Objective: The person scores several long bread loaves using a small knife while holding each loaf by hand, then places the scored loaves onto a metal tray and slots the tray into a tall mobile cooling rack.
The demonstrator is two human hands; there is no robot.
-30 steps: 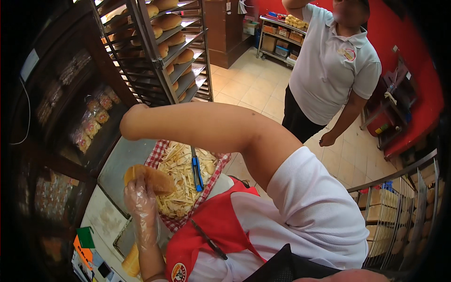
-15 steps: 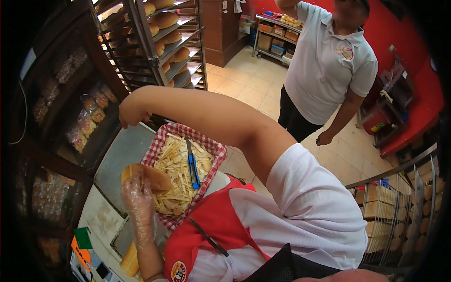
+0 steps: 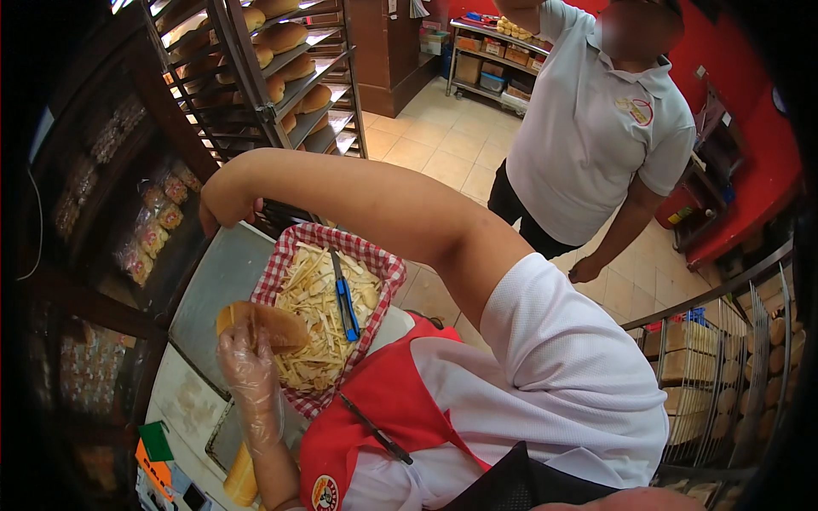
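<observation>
My left hand, in a clear plastic glove, grips a golden-brown piece of bread over the edge of a basket lined with red-and-white checked cloth. Pale thin strips, which look like bread trimmings, fill the basket. On them lies a knife with a blue handle. My bare right hand reaches far across, beyond the basket, beside the dark cabinet. Its fingers point down and are mostly hidden, so its hold cannot be made out. Another long loaf lies near my left forearm.
A tall rack of bread trays stands ahead, beside a dark cabinet with bagged goods. The basket is on a metal-topped counter. A person in a white shirt stands across the tiled floor. Wire shelving holds loaves at right.
The view has shifted slightly, and the other person appears a little larger. My left hand still grips the bread, and my right arm keeps nearly the same pose.
</observation>
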